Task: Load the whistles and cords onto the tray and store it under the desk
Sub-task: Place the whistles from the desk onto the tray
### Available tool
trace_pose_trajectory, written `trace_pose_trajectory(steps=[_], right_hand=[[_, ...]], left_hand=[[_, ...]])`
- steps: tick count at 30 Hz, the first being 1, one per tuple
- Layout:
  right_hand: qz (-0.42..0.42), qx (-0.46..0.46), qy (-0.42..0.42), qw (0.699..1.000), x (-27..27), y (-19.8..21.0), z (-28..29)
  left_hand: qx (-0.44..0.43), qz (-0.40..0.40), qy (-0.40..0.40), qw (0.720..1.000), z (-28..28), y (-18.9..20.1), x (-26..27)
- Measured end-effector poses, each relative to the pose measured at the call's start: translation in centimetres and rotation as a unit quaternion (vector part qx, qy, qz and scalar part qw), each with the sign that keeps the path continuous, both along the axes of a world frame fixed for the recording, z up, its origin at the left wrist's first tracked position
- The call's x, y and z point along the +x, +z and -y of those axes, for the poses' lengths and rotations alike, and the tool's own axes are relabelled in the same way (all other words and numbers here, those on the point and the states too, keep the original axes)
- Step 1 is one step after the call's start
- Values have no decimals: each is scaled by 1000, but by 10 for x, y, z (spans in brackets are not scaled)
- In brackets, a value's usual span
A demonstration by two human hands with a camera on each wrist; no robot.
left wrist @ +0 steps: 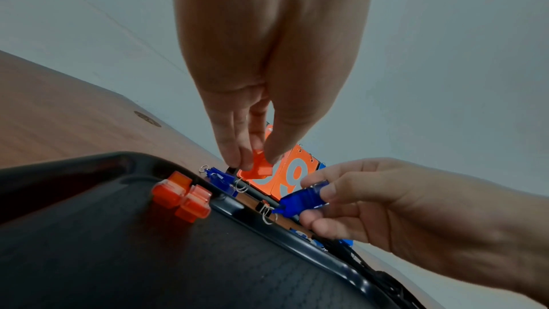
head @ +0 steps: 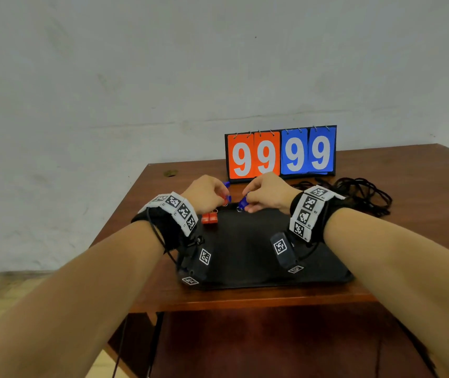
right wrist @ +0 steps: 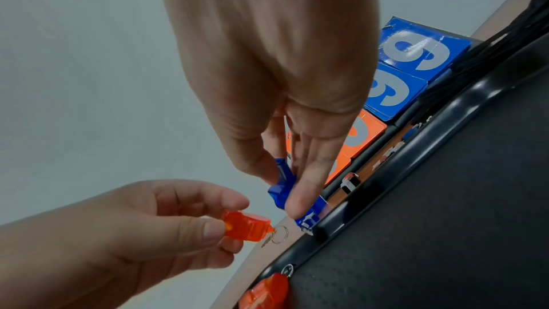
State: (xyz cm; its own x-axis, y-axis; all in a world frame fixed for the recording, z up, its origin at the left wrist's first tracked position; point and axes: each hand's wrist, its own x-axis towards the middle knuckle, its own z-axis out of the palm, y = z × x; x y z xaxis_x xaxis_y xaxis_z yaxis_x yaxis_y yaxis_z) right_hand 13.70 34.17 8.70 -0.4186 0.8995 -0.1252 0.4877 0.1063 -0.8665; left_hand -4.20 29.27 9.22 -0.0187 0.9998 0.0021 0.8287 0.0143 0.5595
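A black tray (head: 258, 268) lies on the wooden desk, with two orange whistles (head: 209, 218) side by side in its far left corner. Just above the tray's far rim, my left hand (head: 223, 199) pinches another orange whistle (left wrist: 258, 169) that has a small metal ring. Beside it, my right hand (head: 246, 204) pinches a blue whistle (right wrist: 280, 188). A second blue whistle (left wrist: 221, 179) lies on the desk just beyond the rim. The tangled black cords (head: 362, 196) lie on the desk to the right of the tray.
A flip scoreboard (head: 280, 154) showing 99 in orange and 99 in blue stands upright at the back of the desk, close behind both hands. The desk's left edge (head: 125, 208) is near my left wrist. A pale wall rises behind.
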Motion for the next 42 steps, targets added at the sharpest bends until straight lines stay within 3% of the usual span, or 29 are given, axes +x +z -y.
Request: trace_pose_trajectory(steps=[7,13,19,34,42], right_hand=[[82,154,44,984,-12,-10,-19],[182,252,55,949,-24,-18,-29],[242,242,102,934,-28,-25,-29],[274,228,146,923,-31,-26,-15],[277,219,168,920,-31,-27,-14]], left_hand=[[63,-73,14,995,-21,-11,-3],[38,-120,-9,992,-32,-22,-3],[12,-138,-51,989,-29,-26,-2],[-24,-177,-94,979,-23,-24,2],[-44,-110,-85,989,-24,-26,-7]])
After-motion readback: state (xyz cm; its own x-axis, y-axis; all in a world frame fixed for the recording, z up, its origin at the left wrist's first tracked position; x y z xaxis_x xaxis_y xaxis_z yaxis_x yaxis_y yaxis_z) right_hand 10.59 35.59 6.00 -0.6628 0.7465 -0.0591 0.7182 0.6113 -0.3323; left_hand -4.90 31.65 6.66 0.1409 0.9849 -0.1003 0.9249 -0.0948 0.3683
